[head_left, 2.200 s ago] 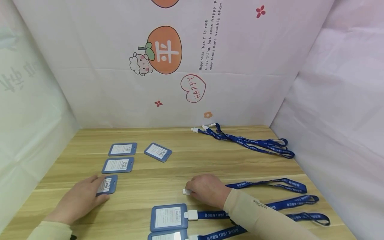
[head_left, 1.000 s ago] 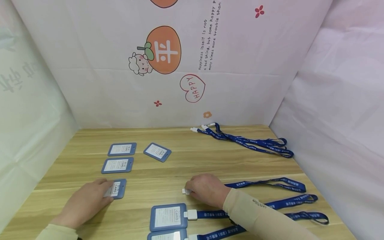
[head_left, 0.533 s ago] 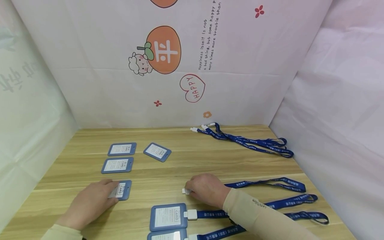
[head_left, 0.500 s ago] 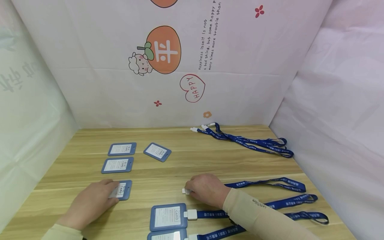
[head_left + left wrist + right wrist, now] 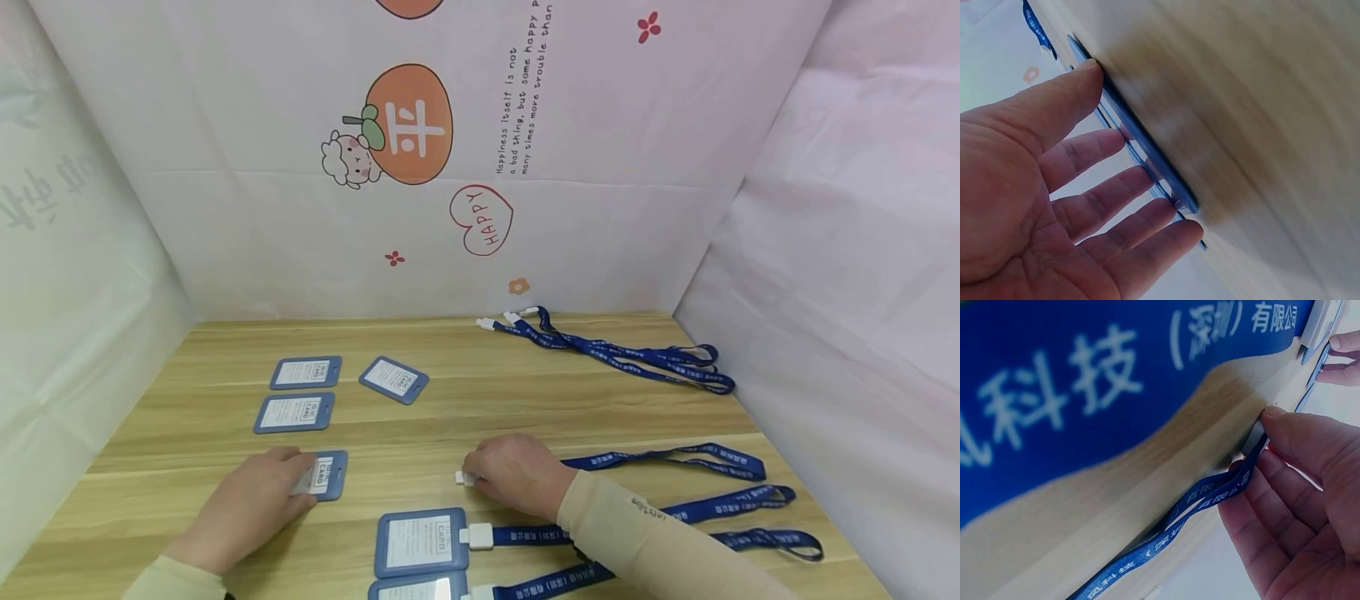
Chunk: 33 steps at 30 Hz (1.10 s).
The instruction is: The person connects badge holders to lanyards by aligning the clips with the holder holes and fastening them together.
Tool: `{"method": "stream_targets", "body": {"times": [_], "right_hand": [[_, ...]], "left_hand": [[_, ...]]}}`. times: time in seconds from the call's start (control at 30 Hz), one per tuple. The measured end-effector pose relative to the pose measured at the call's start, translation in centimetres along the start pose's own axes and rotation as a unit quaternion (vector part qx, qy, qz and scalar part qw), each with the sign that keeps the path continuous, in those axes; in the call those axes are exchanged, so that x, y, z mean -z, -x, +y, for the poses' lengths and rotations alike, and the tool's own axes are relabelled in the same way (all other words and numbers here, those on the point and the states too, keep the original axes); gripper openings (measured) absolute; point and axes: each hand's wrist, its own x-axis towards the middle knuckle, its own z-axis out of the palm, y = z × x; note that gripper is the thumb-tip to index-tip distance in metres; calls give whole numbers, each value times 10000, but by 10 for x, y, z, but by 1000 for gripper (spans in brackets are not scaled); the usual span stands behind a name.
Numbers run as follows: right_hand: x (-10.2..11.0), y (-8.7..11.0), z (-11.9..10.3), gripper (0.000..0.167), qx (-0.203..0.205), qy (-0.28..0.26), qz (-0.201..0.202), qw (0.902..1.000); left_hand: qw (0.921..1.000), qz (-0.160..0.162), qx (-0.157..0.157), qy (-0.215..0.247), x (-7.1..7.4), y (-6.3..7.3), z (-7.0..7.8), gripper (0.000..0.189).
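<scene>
My left hand (image 5: 243, 508) holds a blue card holder (image 5: 337, 477) at the left of the table, thumb on its near edge and fingers over it. In the left wrist view the card holder (image 5: 1138, 134) lies almost edge-on, close to the wood, thumb at one end. The holder's slotted end points right, toward my right hand (image 5: 521, 475). That hand pinches the white clip (image 5: 461, 478) of a blue lanyard (image 5: 667, 456), whose strap runs off to the right. In the right wrist view, thumb and fingers grip the lanyard (image 5: 1222, 490) near its clip.
Three loose card holders lie farther back, including one slanted holder (image 5: 394, 381). Several lanyards (image 5: 622, 354) bunch at the back right. In front, a card holder (image 5: 422, 543) is joined to a lanyard, with another joined holder (image 5: 420, 587) below. White printed sheets (image 5: 585, 217) wall the table.
My left hand has slid its card holder rightward and slightly nearer, away from the row of loose holders. The right hand stays in place with the lanyard clip.
</scene>
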Motion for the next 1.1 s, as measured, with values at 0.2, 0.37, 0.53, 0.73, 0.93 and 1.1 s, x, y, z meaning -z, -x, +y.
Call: {"method": "stream_targets", "body": {"times": [0.2,0.37,0.53,0.73,0.93,1.1], "right_hand": [[0,1,0,6,19,11,35,10000],[0,1,0,6,45,10,56,10000],[1,1,0,8,30,10,30,10000],[1,1,0,8,-3,26,-28,10000],[0,1,0,8,38,6,-2,10000],[0,1,0,9,54,-33,49,10000]], "left_hand": [[9999,-107,-12,107,0,-3,10,51],[9998,-126,-75,111,-2,-4,17,51],[9997,-187,-106,146,-3,-7,23,51],[9996,-50,-239,114,-4,-7,30,50],[9997,-98,-228,76,-4,-8,35,50],[9995,-119,-274,64,-5,-10,38,51]]}}
